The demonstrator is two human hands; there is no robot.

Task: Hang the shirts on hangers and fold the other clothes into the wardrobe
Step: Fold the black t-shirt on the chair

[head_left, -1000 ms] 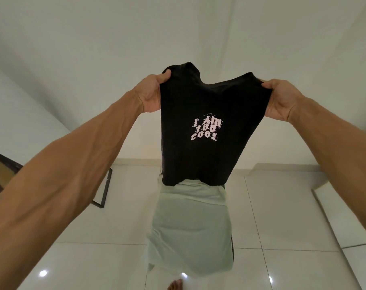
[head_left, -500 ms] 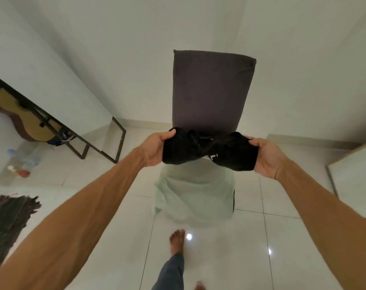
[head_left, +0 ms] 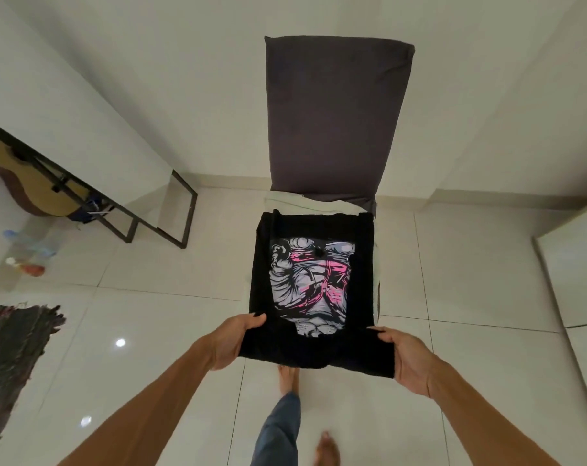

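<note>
A black T-shirt [head_left: 261, 264] with a grey and pink print lies spread flat over the seat of a dark grey chair [head_left: 335, 112], print side up. Its near edge hangs off the seat toward me. My left hand [head_left: 233, 338] grips the near left corner, thumb on top. At the near right corner my right hand [head_left: 408, 358] holds the cloth the same way. A pale green garment [head_left: 295, 202] lies under the shirt, showing at the back of the seat and along its right side.
White tiled floor all around. A guitar [head_left: 26, 183] leans behind a black metal frame [head_left: 171, 210] at the left. Plastic bottles [head_left: 26, 250] stand on the floor there, and a dark rug [head_left: 13, 358] lies at the far left. A white cabinet edge [head_left: 574, 264] is at the right. My bare feet stand below the chair.
I held the shirt up in the air, brought it down bunched in front of the chair, and it now lies spread flat on the seat with its other printed side up.
</note>
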